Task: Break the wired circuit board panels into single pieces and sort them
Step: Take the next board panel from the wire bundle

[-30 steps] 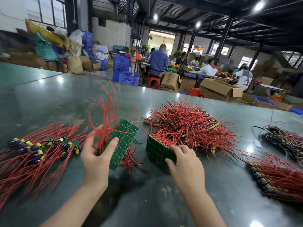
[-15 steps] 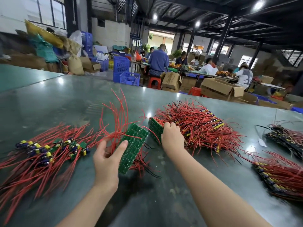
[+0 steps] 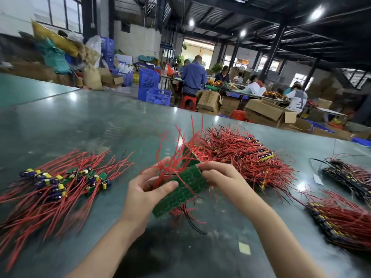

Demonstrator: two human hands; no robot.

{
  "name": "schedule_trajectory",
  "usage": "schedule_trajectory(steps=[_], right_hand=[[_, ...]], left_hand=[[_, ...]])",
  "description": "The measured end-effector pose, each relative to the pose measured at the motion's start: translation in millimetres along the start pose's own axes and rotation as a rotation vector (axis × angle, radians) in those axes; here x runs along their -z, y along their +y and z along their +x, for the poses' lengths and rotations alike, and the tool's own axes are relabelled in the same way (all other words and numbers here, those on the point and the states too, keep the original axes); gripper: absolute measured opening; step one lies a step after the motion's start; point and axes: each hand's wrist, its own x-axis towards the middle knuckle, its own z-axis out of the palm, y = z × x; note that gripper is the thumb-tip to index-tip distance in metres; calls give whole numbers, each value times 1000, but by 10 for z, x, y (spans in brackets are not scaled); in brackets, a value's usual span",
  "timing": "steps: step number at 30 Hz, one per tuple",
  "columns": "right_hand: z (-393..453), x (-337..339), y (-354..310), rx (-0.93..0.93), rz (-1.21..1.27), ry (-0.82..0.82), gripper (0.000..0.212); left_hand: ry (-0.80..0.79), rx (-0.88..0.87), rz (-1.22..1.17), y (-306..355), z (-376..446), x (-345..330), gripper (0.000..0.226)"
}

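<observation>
Panel (image 3: 181, 190) of green circuit boards was held above the counter (image 3: 80, 121). It was grasped by both the left hand (image 3: 143, 195) and right hand (image 3: 222, 177).

Blue plastic crates (image 3: 149, 79) standing stacked beyond the worktop (image 3: 80, 121), people sitting at a far table (image 3: 251, 93), open cardboard boxes (image 3: 267, 111) lying on the floor, red stools (image 3: 188, 101) standing between, ceiling lamps (image 3: 316, 13) glowing overhead.
</observation>
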Motion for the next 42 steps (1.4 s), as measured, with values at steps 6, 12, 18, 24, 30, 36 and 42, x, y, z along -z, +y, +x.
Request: schedule_trajectory(steps=[6, 12, 18, 24, 30, 36, 42], right_hand=[[-203, -56, 253, 11, 182, 18, 15], [-268, -203, 517, 80, 195, 359, 17], [-312, -157, 533, 25, 455, 354, 12], [-324, -171, 541, 31, 461, 330, 13], [-307, -166, 534, 22, 500, 314, 46], [-441, -136, 489, 360, 380, 633, 20], [-375, -234, 523, 182, 81, 473, 14]], left_hand=[[-19, -48, 112, -54, 3, -12, 47], [32, -31, 197, -206, -10, 37, 60], [-97, 92, 99, -240, -45, -4, 57], [-90, 100, 186, -226, -72, -34, 35], [-45, 144, 30, -243, -62, -35, 34], [-20, 162, -85, -233, -28, -17, 33], [-78, 172, -96, -229, -46, -4, 30]])
